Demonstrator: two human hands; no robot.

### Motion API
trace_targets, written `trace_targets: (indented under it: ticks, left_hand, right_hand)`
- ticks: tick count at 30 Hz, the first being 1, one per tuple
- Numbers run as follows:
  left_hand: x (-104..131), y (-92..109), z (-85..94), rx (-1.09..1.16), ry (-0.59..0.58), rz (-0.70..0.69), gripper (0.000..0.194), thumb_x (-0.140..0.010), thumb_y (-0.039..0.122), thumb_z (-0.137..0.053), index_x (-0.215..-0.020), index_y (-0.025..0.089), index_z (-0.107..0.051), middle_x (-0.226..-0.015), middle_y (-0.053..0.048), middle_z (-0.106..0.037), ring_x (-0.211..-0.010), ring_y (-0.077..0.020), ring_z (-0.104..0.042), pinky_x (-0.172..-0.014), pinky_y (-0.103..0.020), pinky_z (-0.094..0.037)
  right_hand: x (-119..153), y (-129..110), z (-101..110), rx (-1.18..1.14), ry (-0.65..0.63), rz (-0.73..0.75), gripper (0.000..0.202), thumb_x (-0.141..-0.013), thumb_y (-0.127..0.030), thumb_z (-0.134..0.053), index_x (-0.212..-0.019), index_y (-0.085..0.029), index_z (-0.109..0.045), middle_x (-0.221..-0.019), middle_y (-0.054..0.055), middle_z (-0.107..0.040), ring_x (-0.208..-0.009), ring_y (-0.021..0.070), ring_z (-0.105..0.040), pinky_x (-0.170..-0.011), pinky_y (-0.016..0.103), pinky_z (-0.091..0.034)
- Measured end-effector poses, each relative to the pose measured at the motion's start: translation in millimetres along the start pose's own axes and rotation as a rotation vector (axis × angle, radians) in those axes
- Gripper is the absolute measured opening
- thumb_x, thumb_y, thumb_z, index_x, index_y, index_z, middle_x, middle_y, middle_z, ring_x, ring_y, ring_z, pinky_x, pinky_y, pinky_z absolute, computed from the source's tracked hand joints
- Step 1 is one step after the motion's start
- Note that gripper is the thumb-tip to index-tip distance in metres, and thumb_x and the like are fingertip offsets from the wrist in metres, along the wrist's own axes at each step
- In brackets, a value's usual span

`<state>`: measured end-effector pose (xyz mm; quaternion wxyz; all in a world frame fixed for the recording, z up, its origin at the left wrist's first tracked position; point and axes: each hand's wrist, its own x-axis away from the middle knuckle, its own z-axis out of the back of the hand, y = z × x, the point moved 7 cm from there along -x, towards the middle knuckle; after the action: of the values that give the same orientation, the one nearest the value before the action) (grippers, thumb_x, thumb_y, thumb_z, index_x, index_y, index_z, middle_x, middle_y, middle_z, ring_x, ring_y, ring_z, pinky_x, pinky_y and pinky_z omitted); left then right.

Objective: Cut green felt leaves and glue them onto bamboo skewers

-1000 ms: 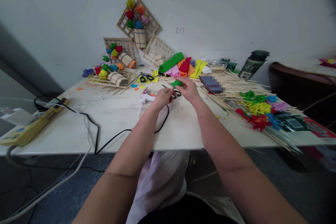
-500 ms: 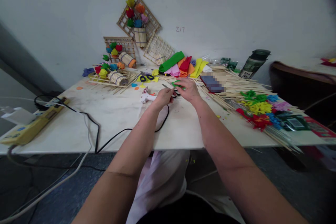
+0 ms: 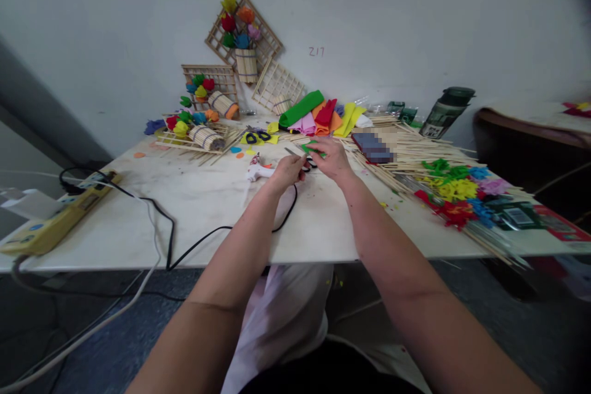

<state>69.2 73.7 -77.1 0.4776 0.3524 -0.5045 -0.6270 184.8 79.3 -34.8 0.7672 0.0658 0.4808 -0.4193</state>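
Observation:
Near the middle of the table, my right hand (image 3: 333, 159) has its fingertips closed on a small green piece of crepe paper or felt (image 3: 308, 148). Just to its left, my left hand (image 3: 290, 172) is closed, thumb against fingers; what it pinches is too small or hidden to name. A pair of scissors (image 3: 311, 164) with dark handles shows between and behind the hands, blade tips pointing left, partly covered by my fingers. Beside my left hand lies a white hot glue gun (image 3: 259, 171), its black cord curving below my wrist.
Folded coloured sheets (image 3: 302, 109), other scissors (image 3: 257, 136) and stick-and-flower ornaments (image 3: 206, 136) sit behind. To the right are a phone (image 3: 369, 146), many thin sticks (image 3: 415, 148), coloured flower pieces (image 3: 455, 191) and a dark bottle (image 3: 447, 112). A yellow power strip (image 3: 60, 215) lies left.
Almost nothing differs. The fingers of my right hand have shifted very slightly around the green piece; both arms stay in place.

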Motion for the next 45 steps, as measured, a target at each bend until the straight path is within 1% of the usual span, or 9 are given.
trace_targets:
  ticks: [10,12,17,20,23,29,39,42,45]
  left_hand:
    - [-2.9,-1.4,0.7,0.044,-0.004,-0.013,0.030,-0.089,0.034,-0.039,-0.073,0.013,-0.053,-0.041,0.003,-0.044,-0.033,-0.0031,-0.029,-0.038,-0.017,-0.016]
    - [-2.4,-2.4,-0.7,0.117,-0.047,0.004,0.029,-0.089,0.033,-0.038,-0.074,0.013,-0.053,-0.042,0.004,-0.044,-0.032,-0.0029,-0.027,-0.037,-0.017,-0.013]
    - [3.0,-1.3,-9.6,0.331,-0.243,0.084,0.028,-0.090,0.033,-0.037,-0.077,0.013,-0.052,-0.043,0.005,-0.040,-0.030,-0.0021,-0.020,-0.034,-0.017,-0.008]
    - [4.7,-0.9,-11.5,0.406,-0.300,0.107,0.028,-0.089,0.034,-0.037,-0.078,0.013,-0.052,-0.044,0.005,-0.038,-0.031,-0.0016,-0.019,-0.033,-0.016,-0.007]
    - [4.4,-3.7,-12.2,0.448,-0.324,0.137,0.026,-0.089,0.031,-0.037,-0.080,0.013,-0.052,-0.046,0.005,-0.038,-0.031,-0.0011,-0.018,-0.033,-0.015,-0.008]
    - [2.7,-8.5,-12.1,0.460,-0.343,0.156,0.026,-0.089,0.032,-0.037,-0.081,0.013,-0.053,-0.047,0.006,-0.035,-0.032,-0.0006,-0.018,-0.032,-0.014,-0.009]
    - [3.6,-7.0,-11.3,0.436,-0.338,0.124,0.024,-0.088,0.034,-0.039,-0.081,0.015,-0.050,-0.046,0.006,-0.034,-0.032,-0.0010,-0.017,-0.034,-0.015,-0.006]
    - [1.3,-6.8,-8.9,0.422,-0.290,0.109,0.024,-0.087,0.035,-0.040,-0.080,0.015,-0.050,-0.046,0.006,-0.036,-0.032,-0.0012,-0.018,-0.035,-0.016,-0.006]
    - [-1.5,-7.1,-4.9,0.383,-0.218,0.086,0.026,-0.088,0.035,-0.038,-0.080,0.014,-0.051,-0.046,0.005,-0.039,-0.032,-0.0014,-0.020,-0.035,-0.017,-0.007]
  right_hand:
    - [-1.1,0.6,1.6,-0.100,0.011,-0.045,0.025,-0.071,-0.020,-0.056,-0.091,-0.019,-0.071,-0.103,0.008,-0.069,-0.099,0.0229,-0.062,-0.088,0.038,-0.048]
    - [-1.3,4.4,3.1,-0.197,0.032,-0.102,0.028,-0.072,-0.025,-0.057,-0.096,-0.017,-0.070,-0.101,0.008,-0.069,-0.094,0.0223,-0.063,-0.082,0.036,-0.050]
    - [1.9,19.2,2.9,-0.494,0.064,-0.335,0.040,-0.076,-0.042,-0.054,-0.105,-0.017,-0.067,-0.097,0.006,-0.070,-0.081,0.0189,-0.064,-0.071,0.032,-0.052]
    - [2.8,20.0,2.0,-0.573,0.050,-0.379,0.044,-0.075,-0.048,-0.055,-0.104,-0.017,-0.067,-0.097,0.006,-0.069,-0.083,0.0192,-0.063,-0.070,0.031,-0.051]
    - [2.6,18.0,1.9,-0.597,0.036,-0.380,0.042,-0.075,-0.047,-0.055,-0.103,-0.018,-0.068,-0.097,0.005,-0.069,-0.083,0.0190,-0.062,-0.070,0.031,-0.051]
    - [2.1,16.0,1.4,-0.557,0.025,-0.346,0.037,-0.076,-0.040,-0.054,-0.103,-0.018,-0.068,-0.097,0.004,-0.069,-0.085,0.0189,-0.061,-0.073,0.032,-0.049]
    - [0.8,18.0,2.6,-0.472,0.017,-0.318,0.037,-0.078,-0.038,-0.051,-0.102,-0.016,-0.068,-0.091,0.005,-0.069,-0.083,0.0189,-0.061,-0.074,0.032,-0.048]
    - [1.1,19.3,2.1,-0.481,0.057,-0.334,0.037,-0.078,-0.039,-0.051,-0.103,-0.016,-0.066,-0.098,0.007,-0.068,-0.084,0.0188,-0.061,-0.075,0.032,-0.048]
    - [2.3,24.2,5.1,-0.440,0.156,-0.365,0.036,-0.077,-0.040,-0.053,-0.104,-0.017,-0.063,-0.102,0.008,-0.066,-0.082,0.0173,-0.061,-0.073,0.031,-0.048]
